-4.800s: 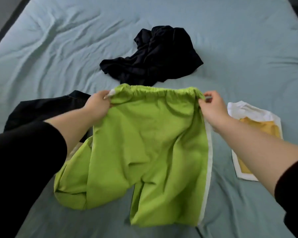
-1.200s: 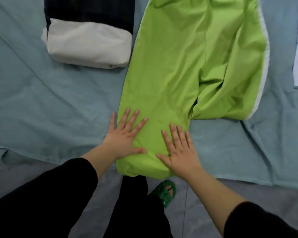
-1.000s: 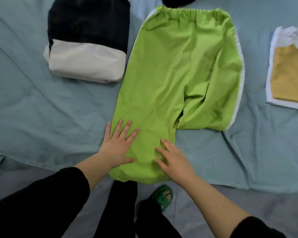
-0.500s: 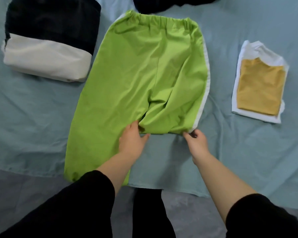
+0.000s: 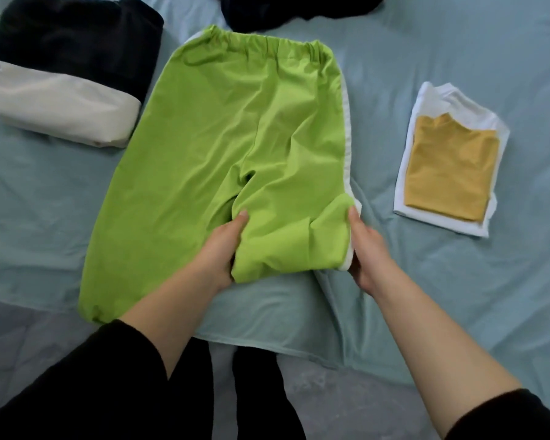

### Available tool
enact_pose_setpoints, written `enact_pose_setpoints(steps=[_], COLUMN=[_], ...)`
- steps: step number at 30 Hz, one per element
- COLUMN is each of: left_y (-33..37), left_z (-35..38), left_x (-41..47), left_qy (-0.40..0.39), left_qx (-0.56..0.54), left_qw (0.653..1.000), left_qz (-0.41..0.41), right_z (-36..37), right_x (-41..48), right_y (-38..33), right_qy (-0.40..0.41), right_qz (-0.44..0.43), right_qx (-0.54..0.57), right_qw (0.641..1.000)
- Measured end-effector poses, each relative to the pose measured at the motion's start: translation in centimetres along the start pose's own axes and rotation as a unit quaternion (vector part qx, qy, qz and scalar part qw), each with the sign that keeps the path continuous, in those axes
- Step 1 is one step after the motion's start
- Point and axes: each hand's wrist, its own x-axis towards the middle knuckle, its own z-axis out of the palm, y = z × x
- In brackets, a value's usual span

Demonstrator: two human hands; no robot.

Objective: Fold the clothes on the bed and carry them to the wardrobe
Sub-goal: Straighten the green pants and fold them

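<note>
Lime-green trousers (image 5: 223,122) with a white side stripe lie flat on the blue-grey bed sheet (image 5: 458,281), waistband away from me. The left leg reaches the bed's near edge. The right leg is bunched up short. My left hand (image 5: 223,249) grips the inner side of that bunched right leg, thumb on top. My right hand (image 5: 365,249) grips its outer, white-striped side. A folded black and cream garment (image 5: 64,90) sits at the left. A folded white and mustard top (image 5: 448,166) lies at the right.
A crumpled black garment (image 5: 286,11) lies beyond the waistband at the top edge of view. The bed's near edge runs across below the trousers, with grey floor (image 5: 346,401) and my dark-clothed legs beneath it.
Both hands left the left leg's hem, moved right to the shorter right leg and took hold of its two sides; its end now lies closer to me.
</note>
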Motion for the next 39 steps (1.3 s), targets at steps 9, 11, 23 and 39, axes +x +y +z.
enact_pose_setpoints(steps=[9,11,23,39], left_y=[-6.0,-6.1,-8.5,-12.6], left_z=[-2.5,-2.9,-4.2,-7.7], left_x=[-2.3,-2.8,-5.0,-7.0], left_qy=[-0.085,-0.058,-0.086,-0.01], left_qx=[0.057,0.044,0.181,0.339], left_qw=[0.991,0.995,0.973,0.928], left_qz=[-0.084,-0.071,-0.117,-0.151], right_z=[-3.5,-3.4,-2.7,-2.6], right_x=[-2.8,-3.7,-7.9,-12.5], right_y=[7.3,7.4,11.5,18.3], right_qy=[-0.191,-0.103,-0.184,0.001], right_qz=[0.03,0.025,-0.043,0.116], right_qx=[-0.183,-0.146,-0.278,-0.195], right_qw=[0.964,0.984,0.942,0.974])
